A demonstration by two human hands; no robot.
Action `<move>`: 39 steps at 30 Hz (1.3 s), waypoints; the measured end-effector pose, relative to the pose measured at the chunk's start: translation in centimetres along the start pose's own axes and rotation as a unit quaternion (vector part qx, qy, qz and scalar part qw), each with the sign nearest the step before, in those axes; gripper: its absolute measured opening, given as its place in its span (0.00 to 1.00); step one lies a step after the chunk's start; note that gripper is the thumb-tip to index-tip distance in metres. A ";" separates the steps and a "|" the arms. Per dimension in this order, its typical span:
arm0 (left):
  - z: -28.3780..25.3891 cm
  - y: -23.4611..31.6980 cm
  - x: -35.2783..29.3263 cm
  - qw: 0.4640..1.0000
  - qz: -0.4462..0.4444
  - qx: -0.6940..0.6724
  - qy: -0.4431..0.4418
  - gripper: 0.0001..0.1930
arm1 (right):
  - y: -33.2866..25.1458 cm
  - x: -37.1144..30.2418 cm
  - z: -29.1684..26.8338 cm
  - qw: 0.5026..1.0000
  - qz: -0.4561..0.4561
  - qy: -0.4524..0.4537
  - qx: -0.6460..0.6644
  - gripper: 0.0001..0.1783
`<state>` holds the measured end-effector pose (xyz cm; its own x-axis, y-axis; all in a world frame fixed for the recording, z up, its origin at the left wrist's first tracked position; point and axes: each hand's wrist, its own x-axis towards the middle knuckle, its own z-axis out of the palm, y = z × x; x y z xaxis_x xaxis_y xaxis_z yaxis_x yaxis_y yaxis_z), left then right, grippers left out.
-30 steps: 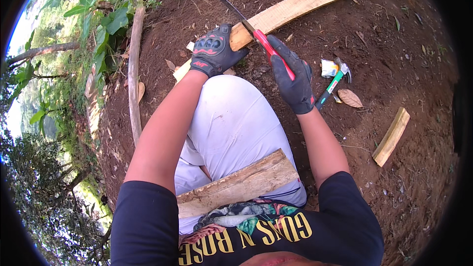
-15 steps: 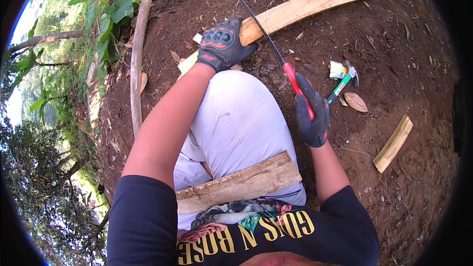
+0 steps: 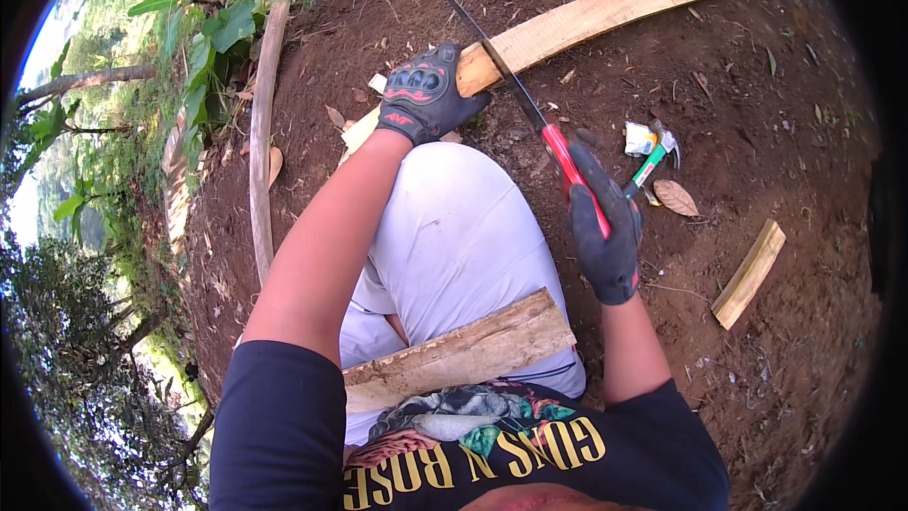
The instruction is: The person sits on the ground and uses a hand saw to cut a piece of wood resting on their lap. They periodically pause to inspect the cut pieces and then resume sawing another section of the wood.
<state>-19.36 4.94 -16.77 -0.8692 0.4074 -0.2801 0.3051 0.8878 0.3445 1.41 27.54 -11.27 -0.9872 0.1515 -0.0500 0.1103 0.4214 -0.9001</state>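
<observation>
My left hand [image 3: 423,95], in a black glove with red trim, grips the near end of a long pale wooden plank [image 3: 605,17]. Its thumb lies under the plank's end and the fingers go round the left side. A handsaw [image 3: 506,76] with a thin dark blade crosses the plank just right of that hand. Around the saw's red handle is closed my right hand [image 3: 605,227], gloved in black too. A shorter rough board [image 3: 463,350] rests across my lap over the light trousers.
A hammer [image 3: 651,168] with a green handle lies on the brown soil beside a small white-and-yellow packet [image 3: 639,139] and a dry leaf [image 3: 676,198]. A wood offcut [image 3: 749,274] is at the right. On the left, a long pole [image 3: 264,132] borders green plants.
My right hand has drawn the saw back toward me, slightly down and right. The left hand keeps hold of the plank, almost where it was.
</observation>
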 end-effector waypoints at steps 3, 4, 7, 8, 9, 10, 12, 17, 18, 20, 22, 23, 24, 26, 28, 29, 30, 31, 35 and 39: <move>0.1 0.3 0.4 1.000 -0.001 0.006 -0.009 0.36 | -2.4 -3.0 -2.9 0.999 -0.015 -0.008 -0.046 0.25; 0.0 0.6 0.5 1.000 -0.005 0.003 -0.019 0.36 | -2.9 -2.8 -3.2 0.998 -0.014 -0.014 -0.052 0.25; 0.1 0.3 0.1 1.000 -0.008 0.008 -0.012 0.40 | -3.4 -0.7 -3.3 0.997 -0.033 -0.014 -0.066 0.25; 0.5 0.1 0.0 1.000 0.002 0.013 0.012 0.39 | -2.8 0.2 -2.7 0.997 -0.048 -0.002 -0.064 0.25; 0.0 0.1 0.1 0.999 -0.014 0.013 -0.030 0.40 | -2.2 0.8 -1.8 0.996 -0.062 0.007 -0.057 0.25; 0.0 0.2 0.3 0.999 -0.015 -0.001 -0.038 0.40 | -2.4 1.5 -0.8 0.997 -0.059 0.012 -0.056 0.24; 0.1 0.1 0.4 1.000 -0.002 -0.001 -0.022 0.40 | -2.6 4.0 1.6 0.997 -0.066 0.024 -0.043 0.22; -0.7 1.4 0.7 0.999 -0.023 -0.010 -0.046 0.39 | -0.6 7.6 3.2 0.996 -0.090 0.028 0.003 0.22; -0.9 1.4 0.6 0.999 -0.024 -0.008 -0.045 0.39 | -0.4 7.6 3.4 0.994 -0.105 0.028 -0.003 0.23; -1.2 1.1 0.1 0.999 -0.031 -0.006 -0.044 0.39 | -0.6 5.1 2.6 0.996 -0.088 0.018 -0.026 0.23; -0.6 0.2 0.4 0.999 -0.026 0.001 -0.038 0.41 | -1.5 2.0 0.3 0.996 -0.066 0.004 -0.056 0.23; 0.0 -0.2 0.2 0.999 -0.026 0.004 -0.039 0.42 | -2.1 0.3 -0.8 0.997 -0.044 -0.008 -0.070 0.23; 0.1 0.0 0.0 0.999 -0.025 0.004 -0.036 0.41 | -2.6 -1.4 -2.0 0.997 -0.028 -0.014 -0.069 0.23; -0.2 0.5 0.1 0.999 -0.021 0.007 -0.023 0.39 | -3.1 -3.1 -3.4 0.998 -0.002 -0.024 -0.066 0.24; -0.2 0.7 0.1 1.000 -0.015 0.001 -0.023 0.39 | -2.4 -2.3 -3.2 0.997 -0.032 -0.025 -0.073 0.24; -0.3 0.7 0.1 1.000 -0.015 0.000 -0.025 0.39 | -2.0 -1.0 -2.4 0.997 -0.038 -0.025 -0.069 0.24; -0.4 0.8 0.2 1.000 -0.013 -0.003 -0.026 0.39 | -1.8 0.5 -1.7 0.996 -0.044 -0.024 -0.068 0.24; -0.2 0.7 0.2 1.000 -0.010 -0.007 -0.026 0.38 | -1.0 2.2 -0.3 0.996 -0.059 -0.008 -0.062 0.23; -0.6 0.8 0.7 0.999 -0.001 -0.010 -0.037 0.38 | -0.4 9.6 3.7 0.995 -0.099 0.026 -0.012 0.22; -0.1 0.5 0.5 1.000 0.009 -0.005 -0.023 0.38 | 0.0 8.8 4.2 0.995 -0.088 0.038 0.010 0.22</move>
<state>-19.67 5.53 -16.60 -0.8450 0.4329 -0.3139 0.3168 0.8782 0.3582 -7.73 25.11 -13.56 -0.9795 0.1433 0.1416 -0.0673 0.4301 -0.9003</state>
